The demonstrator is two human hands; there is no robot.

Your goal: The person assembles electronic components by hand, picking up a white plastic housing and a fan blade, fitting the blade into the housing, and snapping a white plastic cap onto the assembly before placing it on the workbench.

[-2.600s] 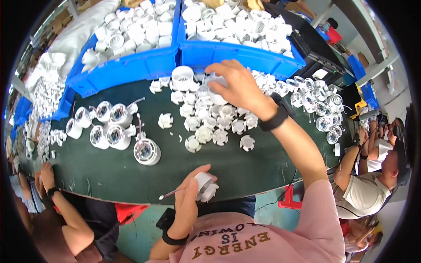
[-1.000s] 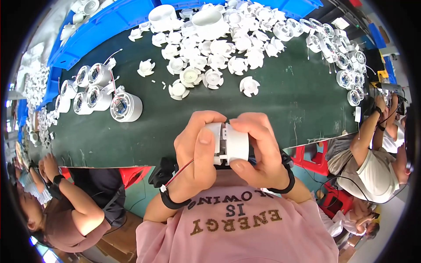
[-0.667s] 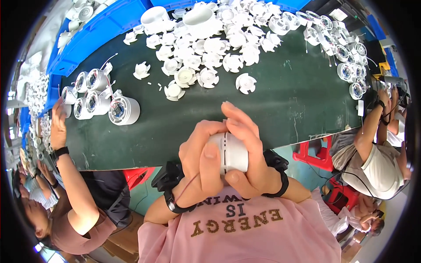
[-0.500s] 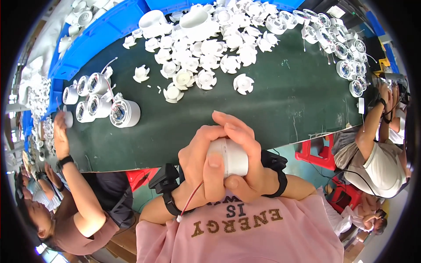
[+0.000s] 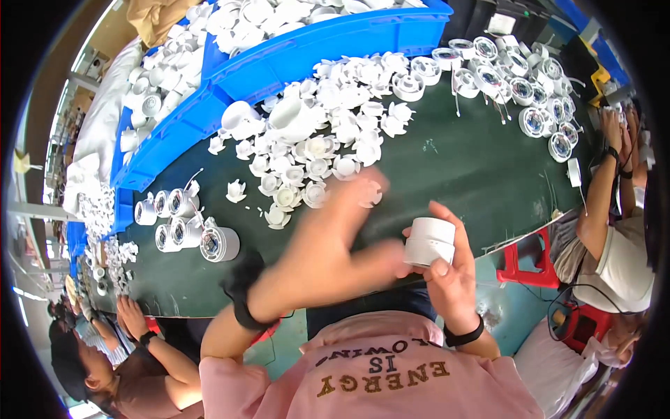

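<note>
My right hand [image 5: 457,283] grips a white cylindrical plastic housing [image 5: 429,241] between thumb and fingers, above the table's near edge. A seam runs around the housing, and its wire is out of sight. My left hand [image 5: 321,255], smeared by motion, reaches over the table with fingers stretched out and thumb apart; nothing shows in it. Its fingertips are closest to one small white bladed fan wheel [image 5: 370,193] at the near side of a heap of white fan wheels [image 5: 319,148]. I cannot tell whether they touch it.
Blue bins [image 5: 328,52] full of white parts line the table's far side. Several white motor units with wires [image 5: 220,244] stand at the left, and more round units [image 5: 534,122] crowd the far right. Co-workers sit on both sides; a red stool [image 5: 527,262] is at the right.
Both hands were clasped around the housing with its wire hanging down. Now they are apart: the right holds it farther right, the left has let go and moved forward. The view has shifted.
</note>
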